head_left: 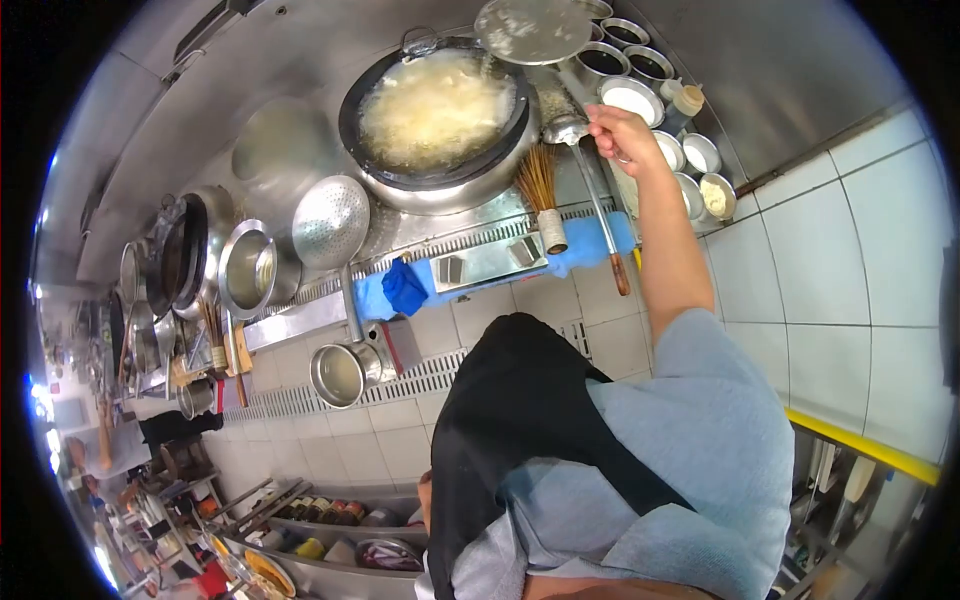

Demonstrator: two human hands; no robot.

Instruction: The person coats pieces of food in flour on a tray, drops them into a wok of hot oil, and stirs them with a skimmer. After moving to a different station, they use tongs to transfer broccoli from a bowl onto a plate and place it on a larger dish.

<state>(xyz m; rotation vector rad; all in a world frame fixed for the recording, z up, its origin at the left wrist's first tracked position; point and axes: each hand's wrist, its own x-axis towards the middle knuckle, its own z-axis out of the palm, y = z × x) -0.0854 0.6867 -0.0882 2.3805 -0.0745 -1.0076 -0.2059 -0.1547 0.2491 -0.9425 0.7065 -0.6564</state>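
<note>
Right hand (625, 138): its fingertips are drawing together above the counter, just beside the bowl of a wooden-ended metal ladle (568, 131); whether they are pinching anything is too small to tell. The ladle's handle is running back from there towards the person, its wooden end reaching past the front edge. To the hand's left, a large wok (437, 110) is holding pale, frothing contents. Between hand and wok, nearer the person, a bamboo wok brush (541, 190) is lying with its bristles pointing away. Beyond and to the right of the hand, seasoning bowls (631, 101) are standing in a cluster, some holding white contents, others dark liquid; a squeeze bottle (686, 106) is standing among them. Well left of the hand, a perforated skimmer (331, 222) is resting. Left hand (426, 500): mostly hiding behind the black apron (515, 400); its state cannot be told.
</note>
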